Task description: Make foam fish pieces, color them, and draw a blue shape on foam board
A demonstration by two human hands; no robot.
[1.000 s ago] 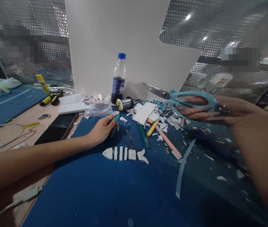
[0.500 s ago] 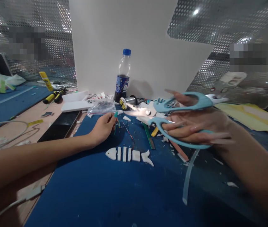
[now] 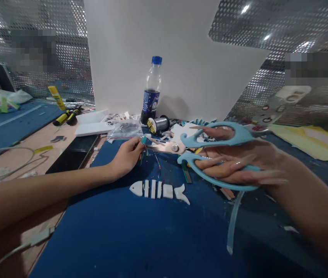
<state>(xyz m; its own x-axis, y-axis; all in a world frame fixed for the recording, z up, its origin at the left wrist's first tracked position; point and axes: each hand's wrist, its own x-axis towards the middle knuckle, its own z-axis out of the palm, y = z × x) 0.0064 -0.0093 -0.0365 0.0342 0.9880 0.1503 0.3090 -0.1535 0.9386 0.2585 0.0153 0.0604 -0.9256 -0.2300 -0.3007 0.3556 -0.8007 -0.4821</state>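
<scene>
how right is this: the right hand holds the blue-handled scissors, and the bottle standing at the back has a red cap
The colour of the cap is wrong: the head view shows it is blue. The bottle does stand at the back, and the right hand holds the blue-handled scissors.

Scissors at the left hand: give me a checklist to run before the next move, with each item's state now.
1. Right hand holding the scissors: ok, its fingers are in the handle loops.
2. Scissors opened: ok, the handle loops stand apart.
3. Left hand gripping the green piece: ok, it is pinched at the fingertips.
4. Left hand well clear of the blades: not ok, they point right at it and end close by.
5. Blades around the green piece: cannot tell, too small to make out.
6. White fish pieces out of the way: ok, they lie on the blue mat, nearer the wearer than the blades.
</scene>
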